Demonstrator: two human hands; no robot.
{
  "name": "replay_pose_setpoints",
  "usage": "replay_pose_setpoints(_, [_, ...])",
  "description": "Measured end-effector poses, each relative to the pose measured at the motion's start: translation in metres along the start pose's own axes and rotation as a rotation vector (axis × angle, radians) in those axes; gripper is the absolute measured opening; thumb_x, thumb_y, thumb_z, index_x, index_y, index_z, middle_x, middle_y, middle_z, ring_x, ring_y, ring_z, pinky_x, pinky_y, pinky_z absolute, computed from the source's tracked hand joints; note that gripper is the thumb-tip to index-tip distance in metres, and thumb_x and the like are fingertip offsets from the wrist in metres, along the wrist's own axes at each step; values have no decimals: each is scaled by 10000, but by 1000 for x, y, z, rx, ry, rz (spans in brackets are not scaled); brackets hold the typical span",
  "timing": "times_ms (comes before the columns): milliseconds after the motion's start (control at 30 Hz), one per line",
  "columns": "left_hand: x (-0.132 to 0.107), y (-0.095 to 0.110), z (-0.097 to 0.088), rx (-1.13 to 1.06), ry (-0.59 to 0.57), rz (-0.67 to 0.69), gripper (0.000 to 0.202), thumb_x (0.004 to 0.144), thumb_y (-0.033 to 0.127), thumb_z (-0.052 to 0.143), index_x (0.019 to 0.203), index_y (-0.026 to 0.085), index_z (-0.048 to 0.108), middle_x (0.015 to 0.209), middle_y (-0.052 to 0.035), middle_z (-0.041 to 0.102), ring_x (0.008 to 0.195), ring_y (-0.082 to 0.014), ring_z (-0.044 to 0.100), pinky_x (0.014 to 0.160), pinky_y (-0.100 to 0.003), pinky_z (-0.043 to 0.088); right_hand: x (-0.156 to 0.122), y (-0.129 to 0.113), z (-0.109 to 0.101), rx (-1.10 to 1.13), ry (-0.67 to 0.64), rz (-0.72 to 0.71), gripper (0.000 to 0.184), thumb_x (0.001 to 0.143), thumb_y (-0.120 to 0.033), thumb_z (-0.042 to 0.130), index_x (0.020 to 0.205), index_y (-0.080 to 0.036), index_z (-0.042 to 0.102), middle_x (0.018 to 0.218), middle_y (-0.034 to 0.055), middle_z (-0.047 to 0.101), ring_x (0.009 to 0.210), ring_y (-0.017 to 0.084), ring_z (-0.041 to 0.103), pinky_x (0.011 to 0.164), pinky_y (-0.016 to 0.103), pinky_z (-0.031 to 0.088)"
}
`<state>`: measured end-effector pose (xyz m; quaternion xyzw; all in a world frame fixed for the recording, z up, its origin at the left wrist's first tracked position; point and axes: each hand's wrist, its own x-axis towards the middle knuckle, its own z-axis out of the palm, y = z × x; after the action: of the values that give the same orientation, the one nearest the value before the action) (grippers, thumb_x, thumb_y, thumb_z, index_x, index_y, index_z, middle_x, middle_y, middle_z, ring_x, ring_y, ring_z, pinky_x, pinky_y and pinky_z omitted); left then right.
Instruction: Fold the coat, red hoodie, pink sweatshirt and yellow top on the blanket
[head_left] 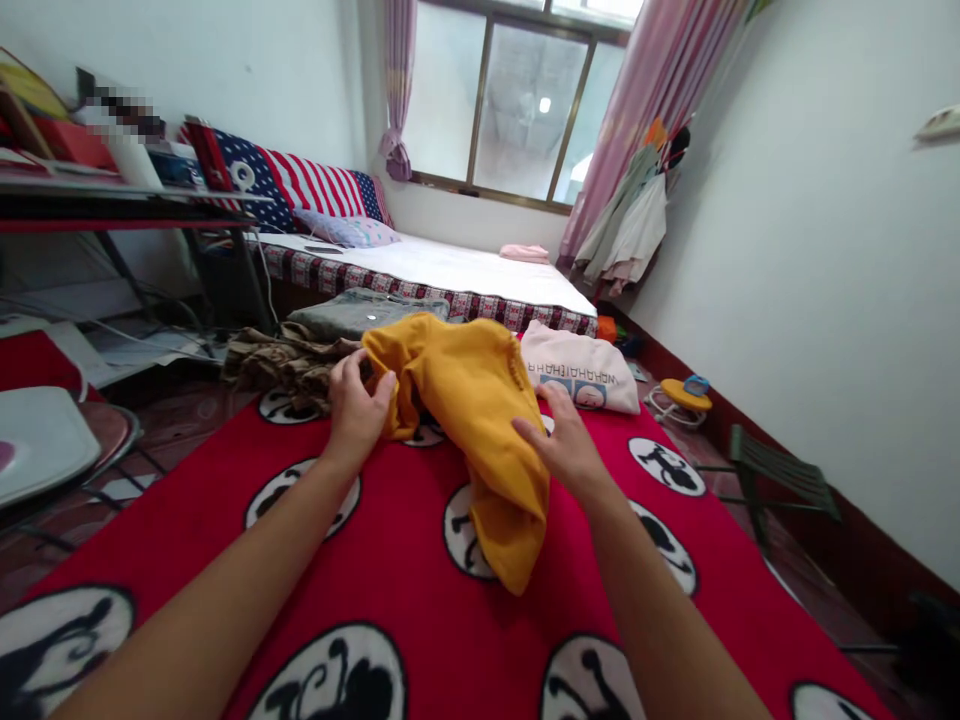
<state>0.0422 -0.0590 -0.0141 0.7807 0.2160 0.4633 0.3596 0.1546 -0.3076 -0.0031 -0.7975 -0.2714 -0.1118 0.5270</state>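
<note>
A yellow garment [472,420] hangs bunched above a red blanket [420,620] printed with white cartoon circles. My left hand [355,405] is closed on the garment's left edge. My right hand [564,442] grips its right side, thumb against the cloth and fingers behind it. The lower end of the garment droops down onto the blanket between my forearms.
Beyond the garment lie a camouflage piece [289,362], a grey folded piece [360,310] and a white printed shirt [581,368]. A bed [450,270] stands under the window. A desk [112,200] is at left, a green folding chair [780,475] at right.
</note>
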Motion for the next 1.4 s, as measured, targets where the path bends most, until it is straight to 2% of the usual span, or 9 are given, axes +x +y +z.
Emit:
replay_pose_setpoints(200, [-32, -13, 20, 297, -71, 266, 250, 851, 217, 563, 1075, 202, 672, 1214, -100, 582, 1166, -281, 514, 1049, -447, 384, -42, 47, 28, -57, 83, 125, 584, 786, -542, 573, 1189, -123, 616, 1242, 189, 620, 1171, 309, 570, 1045, 477, 415])
replay_pose_setpoints(367, [-45, -5, 28, 336, -228, 374, 226, 835, 182, 567, 1014, 234, 696, 1131, -54, 655, 1126, -262, 546, 1115, -505, 284, -33, 70, 21, 110, 63, 372, 825, 670, -463, 683, 1377, -110, 447, 1210, 199, 633, 925, 273, 678, 844, 430, 536])
replay_pose_setpoints(533, [-49, -8, 31, 288, -347, 432, 359, 787, 79, 522, 1065, 228, 692, 1137, -50, 661, 1124, -238, 553, 1148, -497, 243, -39, 51, 24, 341, -45, 272, 617, 596, -350, 769, 1173, -181, 634, 1058, 86, 704, 906, 232, 672, 819, 364, 533])
replay_pose_setpoints(700, [-55, -19, 34, 219, -531, 478, 472, 729, 51, 561, 1140, 245, 689, 1246, -77, 619, 1192, -274, 508, 1047, -467, 368, -43, 16, 12, 506, 138, 241, 334, 673, -355, 731, 959, -187, 692, 808, 15, 700, 720, 174, 637, 652, 277, 494])
replay_pose_setpoints(833, [-51, -17, 32, 149, -566, 420, 231, 857, 130, 515, 896, 217, 725, 942, -54, 708, 921, -223, 623, 903, -386, 454, -38, 18, -5, 96, 109, 103, 174, 699, -270, 659, 846, -197, 716, 837, 37, 671, 760, 202, 613, 715, 333, 489])
replay_pose_setpoints(933, [-35, -12, 21, 227, -277, 353, 207, 902, 187, 492, 949, 197, 694, 990, -70, 696, 981, -240, 618, 918, -377, 446, -37, 24, -7, -212, 128, -49, 135, 727, -235, 621, 809, -202, 723, 1020, 90, 650, 990, 263, 597, 922, 425, 449])
replay_pose_setpoints(1067, [-9, -22, -1, 491, 37, 61, 518, 807, 344, 664, 1275, 152, 553, 1273, -160, 597, 1189, -352, 528, 974, -441, 418, -44, 13, 8, -92, 65, -169, 146, 841, -264, 564, 880, -206, 692, 1065, 91, 649, 1036, 233, 601, 945, 400, 461])
replay_pose_setpoints(1167, [-1, -42, -8, 557, -177, -194, 810, 733, 452, 719, 1406, 119, 414, 1179, -197, 652, 1070, -377, 612, 846, -418, 480, -52, 0, 24, 6, -23, -188, 129, 856, -249, 566, 913, -207, 673, 1012, 78, 665, 987, 217, 619, 895, 369, 491])
replay_pose_setpoints(1400, [-29, -28, 24, 338, -485, -159, 280, 812, 301, 573, 1013, 135, 675, 967, -131, 718, 909, -283, 676, 733, -304, 498, -58, -3, 40, 193, -93, 27, 453, 824, -433, 642, 1195, -180, 580, 1177, 134, 644, 983, 253, 664, 897, 422, 526])
